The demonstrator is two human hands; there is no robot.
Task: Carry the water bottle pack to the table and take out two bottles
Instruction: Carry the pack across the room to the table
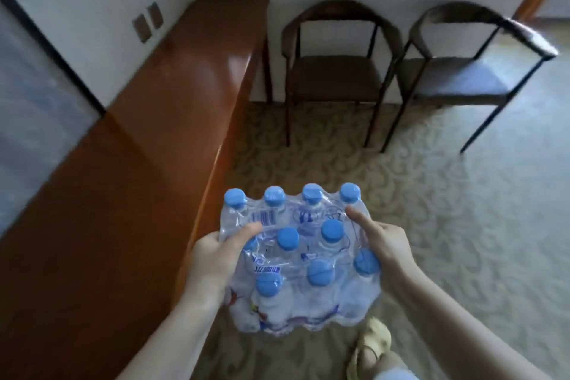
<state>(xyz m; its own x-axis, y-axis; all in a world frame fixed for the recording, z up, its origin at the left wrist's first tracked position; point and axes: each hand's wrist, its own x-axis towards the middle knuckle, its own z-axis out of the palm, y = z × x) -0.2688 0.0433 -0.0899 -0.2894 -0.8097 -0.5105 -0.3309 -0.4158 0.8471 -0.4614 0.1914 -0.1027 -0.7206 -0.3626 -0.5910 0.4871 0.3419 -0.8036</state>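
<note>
A shrink-wrapped water bottle pack point(302, 259) with several blue-capped clear bottles hangs in the air in front of me, above the carpet. My left hand point(216, 259) grips its left side, thumb pressed on the wrap on top. My right hand point(382, 244) holds the right side, its thumb lying across the plastic near the far caps. The long brown wooden table point(129, 163) runs along the wall just left of the pack, its top bare.
Two dark chairs point(336, 71) point(468, 71) stand against the far wall, beyond open patterned carpet point(447, 225). A dark-framed panel point(34, 95) hangs on the left wall above the table. My sandalled foot point(370, 345) shows below the pack.
</note>
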